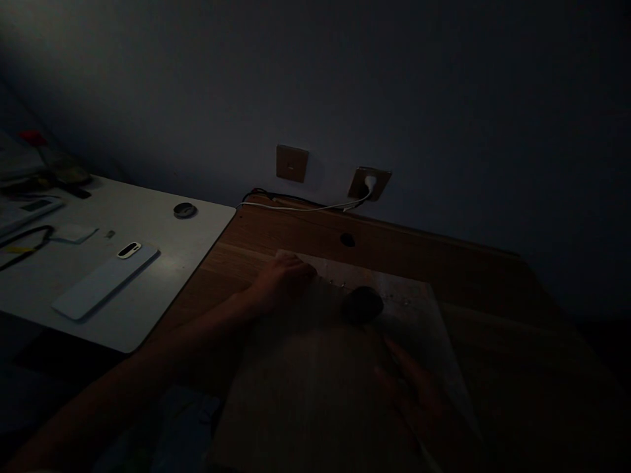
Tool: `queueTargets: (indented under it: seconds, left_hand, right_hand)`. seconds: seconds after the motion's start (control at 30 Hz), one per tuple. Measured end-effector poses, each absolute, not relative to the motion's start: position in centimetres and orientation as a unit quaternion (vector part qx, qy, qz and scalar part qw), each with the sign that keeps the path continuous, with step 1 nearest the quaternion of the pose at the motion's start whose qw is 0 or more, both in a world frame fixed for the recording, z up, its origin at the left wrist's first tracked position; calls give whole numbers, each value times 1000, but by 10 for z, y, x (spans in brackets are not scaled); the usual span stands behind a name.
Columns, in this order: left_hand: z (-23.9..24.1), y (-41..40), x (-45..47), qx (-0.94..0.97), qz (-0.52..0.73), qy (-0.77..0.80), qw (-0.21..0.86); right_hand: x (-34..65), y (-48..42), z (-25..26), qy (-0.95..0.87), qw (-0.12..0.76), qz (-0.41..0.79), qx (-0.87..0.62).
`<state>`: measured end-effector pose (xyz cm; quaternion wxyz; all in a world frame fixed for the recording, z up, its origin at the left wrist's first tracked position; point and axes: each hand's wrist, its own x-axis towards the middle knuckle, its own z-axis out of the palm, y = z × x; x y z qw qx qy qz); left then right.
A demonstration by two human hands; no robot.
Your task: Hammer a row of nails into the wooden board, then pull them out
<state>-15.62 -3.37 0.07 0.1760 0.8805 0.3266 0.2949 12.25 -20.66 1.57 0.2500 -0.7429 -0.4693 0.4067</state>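
The scene is very dark. A pale flat board or sheet (315,394) lies on a brown wooden desk (305,230). My left hand (283,279) rests at the board's far left corner with its fingers curled over the edge. My right hand (419,394) lies on the board's right part, fingers stretched out flat toward a dark rounded object (362,304). That object sits on the board near its far edge, apart from both hands. I cannot make out what it is.
A white table (162,276) adjoins on the left, with a white phone (106,279) face down, a small round dark object (185,210), cables and clutter at the far left. On the wall are a switch plate (292,163) and a socket with a white plug (369,182) and cord.
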Motion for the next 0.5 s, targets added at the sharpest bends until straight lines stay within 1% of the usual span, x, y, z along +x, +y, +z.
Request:
queueTargets:
  seconds: [0.07,0.13,0.2,0.3,0.5]
  left_hand:
    - [-7,-24,-162,845,305,387,206]
    - [-13,-21,-164,832,303,408,224]
    - [-16,-23,-164,830,303,404,236]
    - [-18,-26,-162,832,302,395,248]
    - [-16,-24,-161,839,290,396,233]
  right_hand:
    - [116,-200,22,-469,261,419,-733]
    - [108,-193,31,-461,251,443,-727]
    - [101,-186,39,-447,241,469,-722]
    - [96,-176,47,-451,253,472,-714]
    - [86,-157,53,-497,259,496,-663]
